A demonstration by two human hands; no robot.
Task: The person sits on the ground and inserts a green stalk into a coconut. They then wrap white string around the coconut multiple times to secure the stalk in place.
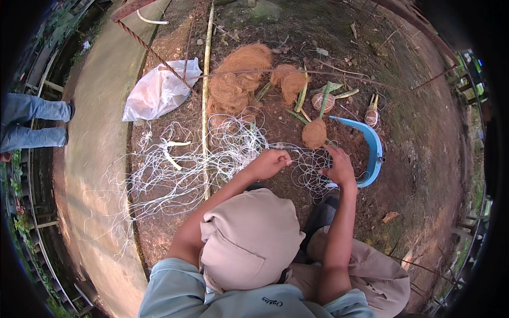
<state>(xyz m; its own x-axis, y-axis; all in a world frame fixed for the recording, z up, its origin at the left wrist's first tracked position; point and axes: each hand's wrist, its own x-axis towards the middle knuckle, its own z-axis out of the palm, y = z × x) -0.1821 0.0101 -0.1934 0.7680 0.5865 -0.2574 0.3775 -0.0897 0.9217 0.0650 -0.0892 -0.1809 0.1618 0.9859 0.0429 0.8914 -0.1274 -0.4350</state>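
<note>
My left hand (pixel 273 163) is above the tangled white string (pixel 234 151), its fingers curled and fingertips together. Whether a strand runs between them is too fine to see. To its right, my right hand (pixel 340 166) has thumb and fingers spread over more loops of string. Its fingertips are at the lower edge of a ball of brown coconut fibre (pixel 314 134), from which a green stem (pixel 326 99) sticks out. Just behind lies another fibre ball (pixel 323 102) wound with white string. A smaller string-wrapped bundle (pixel 372 117) with cut stalks lies farther right.
Loose coconut fibre (pixel 240 75) is heaped beyond the string, beside a white plastic bag (pixel 161 91). A curved blue plastic piece (pixel 372 143) lies right. A long pale pole (pixel 206 79) crosses the soil. Rusty metal bars (pixel 153 53) pass overhead. Someone's jeans-clad legs (pixel 35 123) are at left.
</note>
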